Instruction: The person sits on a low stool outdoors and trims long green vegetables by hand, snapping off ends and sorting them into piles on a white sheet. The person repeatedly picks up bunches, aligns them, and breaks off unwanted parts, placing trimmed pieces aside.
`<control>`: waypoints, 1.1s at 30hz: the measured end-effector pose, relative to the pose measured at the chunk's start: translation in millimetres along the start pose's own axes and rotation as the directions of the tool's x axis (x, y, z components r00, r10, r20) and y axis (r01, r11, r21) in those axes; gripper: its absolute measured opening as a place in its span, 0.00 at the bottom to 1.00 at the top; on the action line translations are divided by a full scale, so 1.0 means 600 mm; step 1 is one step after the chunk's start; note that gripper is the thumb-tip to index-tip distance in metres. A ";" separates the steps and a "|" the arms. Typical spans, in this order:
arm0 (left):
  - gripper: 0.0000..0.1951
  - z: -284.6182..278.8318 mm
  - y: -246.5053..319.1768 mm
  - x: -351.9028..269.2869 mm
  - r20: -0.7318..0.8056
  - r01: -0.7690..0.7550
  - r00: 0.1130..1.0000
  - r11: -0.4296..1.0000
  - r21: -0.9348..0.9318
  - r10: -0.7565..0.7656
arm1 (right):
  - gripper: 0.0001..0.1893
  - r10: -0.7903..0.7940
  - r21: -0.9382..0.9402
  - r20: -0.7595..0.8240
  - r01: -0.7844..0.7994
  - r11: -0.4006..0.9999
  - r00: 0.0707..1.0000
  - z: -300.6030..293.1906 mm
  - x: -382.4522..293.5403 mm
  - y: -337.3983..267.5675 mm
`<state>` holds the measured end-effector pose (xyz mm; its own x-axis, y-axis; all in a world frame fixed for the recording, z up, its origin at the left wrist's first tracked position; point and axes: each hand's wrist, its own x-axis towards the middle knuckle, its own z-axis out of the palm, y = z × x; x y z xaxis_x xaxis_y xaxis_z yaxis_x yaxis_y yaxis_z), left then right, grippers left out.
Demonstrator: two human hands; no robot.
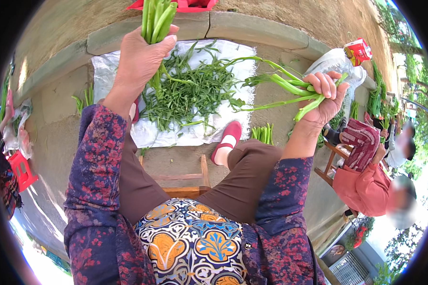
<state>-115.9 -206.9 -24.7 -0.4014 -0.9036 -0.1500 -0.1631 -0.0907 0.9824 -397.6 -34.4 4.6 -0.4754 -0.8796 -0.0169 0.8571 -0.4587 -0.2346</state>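
Note:
My left hand [139, 53] is raised at the upper left, its fingers closed round an upright bundle of green vegetable stalks [157, 21]. At the right, my right hand [322, 96] grips several loose leafy stems [289, 87], whose thin leafy ends point left. Between and beyond the hands lies a white woven plastic sheet [240, 80] on the ground, heaped with picked green leaves [192, 92]. A row of cut stalks [262, 134] rests on the pavement by the sheet's lower right corner, and more stalks [85, 98] lie at its left edge.
A stone kerb [256, 30] runs behind the sheet. To the right, a person in a coral top [360, 185] sits on a wooden chair near a white plastic bag [339, 62]. A red plastic stool [21, 171] and another person's arm are at far left. My red shoes [230, 137] touch the sheet's area.

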 end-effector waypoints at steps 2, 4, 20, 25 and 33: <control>0.09 0.001 -0.002 0.001 -0.002 -0.007 1.000 1.000 -0.020 0.007 | 0.15 0.021 -0.009 0.000 -0.021 1.000 1.000 0.002 0.001 0.000; 0.09 0.007 0.005 -0.002 0.007 0.029 1.000 0.999 0.036 -0.029 | 0.17 0.035 -0.045 0.040 -0.033 0.998 0.999 0.006 0.000 0.003; 0.08 0.058 0.021 -0.049 0.606 0.224 0.787 0.969 -0.103 -0.118 | 0.22 0.517 -0.356 0.587 -0.375 0.856 0.623 0.017 -0.002 0.084; 0.08 0.069 0.020 -0.058 0.708 0.252 0.696 0.964 -0.088 -0.117 | 0.23 0.560 -0.354 0.590 -0.437 0.827 0.582 0.016 -0.004 0.110; 0.08 0.062 0.017 -0.058 0.760 0.096 0.641 0.994 0.057 -0.106 | 0.22 0.573 -0.332 0.566 -0.473 0.816 0.593 0.013 -0.006 0.117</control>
<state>-137.2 -160.4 -13.8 -0.9250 -0.2516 -0.2847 -0.2524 -0.1533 0.9554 -334.2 -64.4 -4.0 0.3222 -0.8555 0.4053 0.8582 0.0832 -0.5065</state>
